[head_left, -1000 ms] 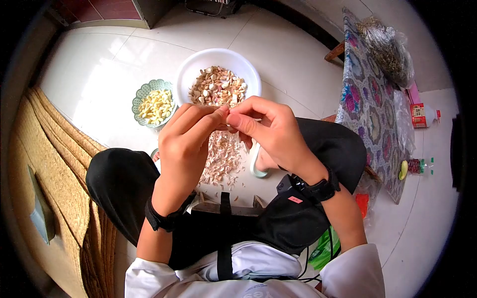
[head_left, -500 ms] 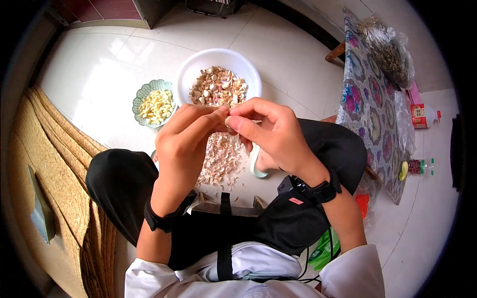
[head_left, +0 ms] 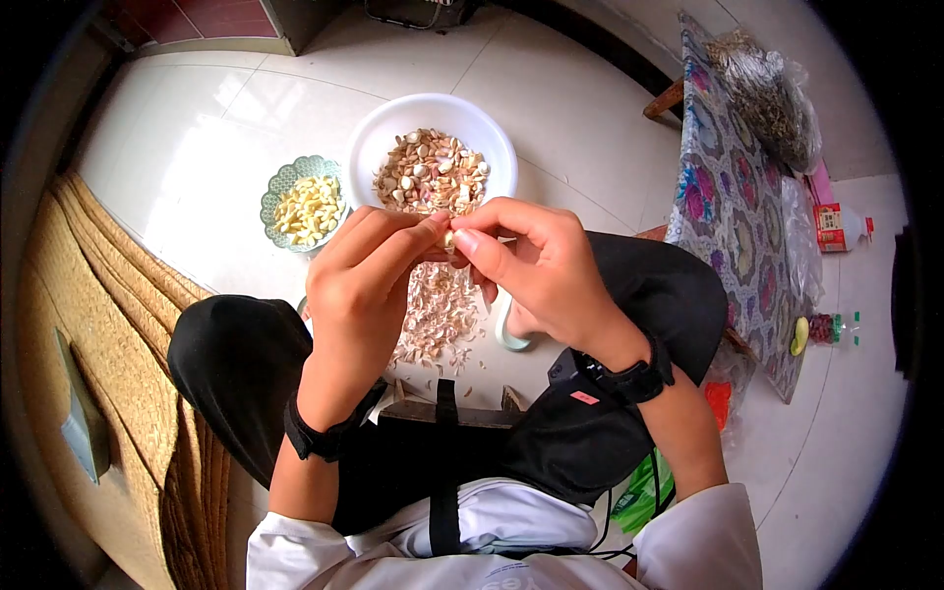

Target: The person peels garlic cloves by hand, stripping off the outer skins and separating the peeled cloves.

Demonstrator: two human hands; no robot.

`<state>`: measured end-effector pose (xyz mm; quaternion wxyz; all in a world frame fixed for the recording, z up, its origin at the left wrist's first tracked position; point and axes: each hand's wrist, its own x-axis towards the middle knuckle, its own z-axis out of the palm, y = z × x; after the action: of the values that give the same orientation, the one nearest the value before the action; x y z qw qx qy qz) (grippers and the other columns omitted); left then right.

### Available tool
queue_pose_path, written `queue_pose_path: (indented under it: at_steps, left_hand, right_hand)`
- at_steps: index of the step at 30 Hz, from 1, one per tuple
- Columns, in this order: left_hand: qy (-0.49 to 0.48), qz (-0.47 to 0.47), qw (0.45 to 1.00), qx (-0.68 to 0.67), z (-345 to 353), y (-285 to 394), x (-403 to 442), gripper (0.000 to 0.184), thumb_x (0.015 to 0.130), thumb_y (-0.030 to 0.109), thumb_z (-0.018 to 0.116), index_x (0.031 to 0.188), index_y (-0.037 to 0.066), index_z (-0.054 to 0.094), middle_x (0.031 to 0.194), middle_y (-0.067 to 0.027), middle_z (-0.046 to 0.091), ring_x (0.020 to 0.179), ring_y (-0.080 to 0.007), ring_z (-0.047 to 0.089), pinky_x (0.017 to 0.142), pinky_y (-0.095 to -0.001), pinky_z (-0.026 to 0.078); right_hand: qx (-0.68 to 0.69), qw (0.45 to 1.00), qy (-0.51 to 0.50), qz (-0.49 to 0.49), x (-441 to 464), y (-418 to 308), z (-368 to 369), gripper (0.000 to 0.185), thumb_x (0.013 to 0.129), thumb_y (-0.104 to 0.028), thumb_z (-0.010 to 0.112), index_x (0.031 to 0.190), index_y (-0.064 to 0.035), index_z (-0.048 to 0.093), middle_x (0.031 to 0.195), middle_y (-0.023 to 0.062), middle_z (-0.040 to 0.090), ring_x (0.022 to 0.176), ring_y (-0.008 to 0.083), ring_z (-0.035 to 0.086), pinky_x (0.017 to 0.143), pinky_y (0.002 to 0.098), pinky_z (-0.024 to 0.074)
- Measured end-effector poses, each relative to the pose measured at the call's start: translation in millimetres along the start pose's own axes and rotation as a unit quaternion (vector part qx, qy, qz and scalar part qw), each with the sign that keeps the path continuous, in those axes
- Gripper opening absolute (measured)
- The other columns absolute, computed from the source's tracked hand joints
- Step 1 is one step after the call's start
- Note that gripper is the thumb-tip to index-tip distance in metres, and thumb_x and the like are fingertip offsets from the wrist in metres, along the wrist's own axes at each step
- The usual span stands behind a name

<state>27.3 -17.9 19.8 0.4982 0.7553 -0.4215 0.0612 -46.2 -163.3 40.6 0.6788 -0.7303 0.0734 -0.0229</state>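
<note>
Between the fingertips of both hands is a small pale garlic clove [head_left: 449,239], partly hidden by the fingers. My left hand [head_left: 369,265] pinches it from the left, and my right hand [head_left: 536,258] grips it from the right with thumb and forefinger. Just beyond the hands, a white basin [head_left: 499,128] holds many unpeeled garlic cloves [head_left: 433,167]. Left of it, a green scalloped bowl [head_left: 270,202] contains peeled cloves [head_left: 308,209]. Below the hands, a heap of papery garlic skins [head_left: 441,320] lies on the floor.
Folded woven mats [head_left: 108,364] lie at left with a blue-grey object [head_left: 84,418] on them. At right stands a low table with a patterned cloth [head_left: 733,216] and a bag of dried plants [head_left: 772,103]. A red-labelled bottle [head_left: 836,228] is beyond it.
The fingers have shifted slightly around the clove, and more of its pale yellow surface shows now. Both hands stay in nearly the same place.
</note>
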Motion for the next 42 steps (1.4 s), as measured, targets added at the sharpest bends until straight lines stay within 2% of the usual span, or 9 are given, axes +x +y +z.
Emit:
queue_pose_path:
  at_steps: [14,17,20,22,27,29,32,36,42]
  left_hand:
    - [-0.016,0.044,0.998,0.043,-3,4,2,0.022,0.066,-0.016,0.059,0.086,-0.006,0.062,0.081,-0.0106,0.059,0.072,-0.0151,0.058,0.058,-0.0231,0.051]
    - [0.027,-0.067,0.988,-0.137,4,6,-2,0.019,0.068,-0.010,0.061,0.086,-0.003,0.062,0.080,-0.0089,0.060,0.070,-0.0163,0.058,0.057,-0.0261,0.048]
    - [0.041,-0.243,0.903,-0.353,4,10,-5,0.012,0.078,-0.002,0.058,0.090,-0.002,0.060,0.088,-0.0087,0.061,0.079,-0.0157,0.058,0.069,-0.0268,0.047]
    - [0.073,-0.278,0.840,-0.461,8,10,-3,0.012,0.082,0.004,0.056,0.092,-0.001,0.059,0.090,-0.0083,0.061,0.083,-0.0157,0.057,0.075,-0.0275,0.044]
    - [0.135,-0.284,0.705,-0.636,12,-4,-3,0.023,0.087,0.013,0.051,0.108,0.004,0.051,0.097,-0.0064,0.056,0.092,-0.0137,0.050,0.079,-0.0280,0.039]
    - [0.140,-0.267,0.698,-0.650,9,-8,-3,0.030,0.089,0.011,0.048,0.118,0.005,0.044,0.099,-0.0077,0.052,0.093,-0.0137,0.048,0.081,-0.0268,0.039]
    - [0.126,-0.240,0.703,-0.658,5,-9,-1,0.035,0.089,0.007,0.045,0.124,0.003,0.038,0.100,-0.0125,0.051,0.089,-0.0135,0.050,0.079,-0.0237,0.041]
    - [0.127,-0.293,0.701,-0.638,1,-3,1,0.026,0.089,0.008,0.045,0.113,0.000,0.044,0.096,-0.0159,0.054,0.079,-0.0165,0.056,0.070,-0.0255,0.048]
    - [0.086,-0.311,0.712,-0.624,-4,-6,-5,0.014,0.088,0.009,0.049,0.094,-0.003,0.051,0.090,-0.0208,0.060,0.069,-0.0208,0.061,0.060,-0.0277,0.050]
  right_hand:
    - [-0.135,0.985,0.037,-0.103,0,-1,-1,0.004,0.079,0.000,0.056,0.080,0.0035,0.056,0.068,0.0021,0.055,0.055,0.0048,0.050,0.048,0.0191,0.0413]
    - [-0.061,0.994,0.075,-0.056,0,-4,4,0.011,0.072,-0.001,0.061,0.071,0.0015,0.051,0.062,0.0053,0.057,0.054,0.0068,0.055,0.050,0.0221,0.0450]
    - [-0.012,0.993,0.103,-0.058,0,-5,6,0.012,0.072,-0.001,0.061,0.070,0.0005,0.049,0.061,0.0040,0.056,0.056,0.0044,0.054,0.049,0.0210,0.0443]
    - [0.005,0.993,0.111,-0.036,-2,-6,5,0.012,0.071,-0.001,0.061,0.070,0.0002,0.049,0.061,0.0035,0.055,0.055,0.0041,0.053,0.049,0.0208,0.0442]
    - [-0.022,0.992,0.092,-0.082,-4,2,6,0.012,0.071,-0.001,0.061,0.070,-0.0001,0.049,0.060,0.0041,0.055,0.054,0.0056,0.053,0.049,0.0208,0.0439]
    - [-0.043,0.993,0.079,-0.071,-5,-4,6,0.012,0.071,-0.001,0.061,0.070,0.0000,0.049,0.059,0.0058,0.055,0.051,0.0086,0.054,0.050,0.0221,0.0439]
    - [-0.153,0.985,-0.044,-0.073,-4,-4,3,0.006,0.075,-0.001,0.056,0.074,0.0005,0.051,0.065,0.0045,0.055,0.057,0.0071,0.052,0.054,0.0212,0.0427]
    - [-0.222,0.964,-0.132,-0.072,-4,4,9,0.009,0.073,-0.008,0.053,0.073,0.0016,0.052,0.067,0.0173,0.056,0.064,0.0335,0.057,0.056,0.0392,0.0445]
    - [-0.268,0.920,-0.269,-0.100,-10,35,13,0.012,0.078,-0.009,0.053,0.085,-0.0003,0.057,0.076,0.0162,0.057,0.072,0.0333,0.057,0.066,0.0388,0.0445]
